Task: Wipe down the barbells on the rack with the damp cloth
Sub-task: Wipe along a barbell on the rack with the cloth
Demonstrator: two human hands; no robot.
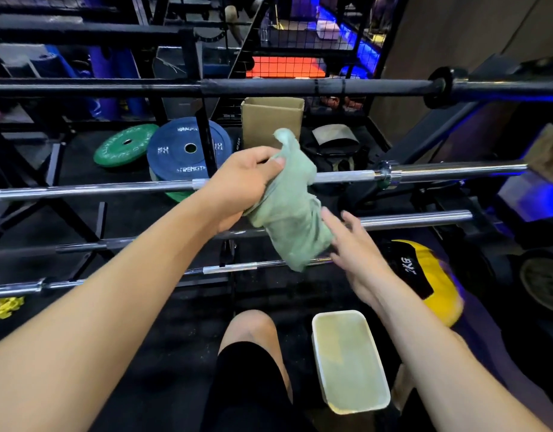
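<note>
A pale green cloth (287, 207) hangs bunched from my left hand (244, 182), which grips its upper part in front of the chrome barbell (425, 173). My right hand (353, 247) is open beside the cloth's lower end, fingers spread and touching or nearly touching it. Several barbells lie across the rack: a black padded one (269, 87) at the top, the chrome one in the middle, another (415, 218) below it, and a lower one (231, 269) behind the cloth's tip.
A white rectangular tub (350, 360) with cloudy water sits on the floor by my knee (253, 325). A blue weight plate (188, 151), a green plate (125, 145) and a cardboard box (272, 120) lie behind the rack. A yellow 2 kg ball (431, 275) sits at right.
</note>
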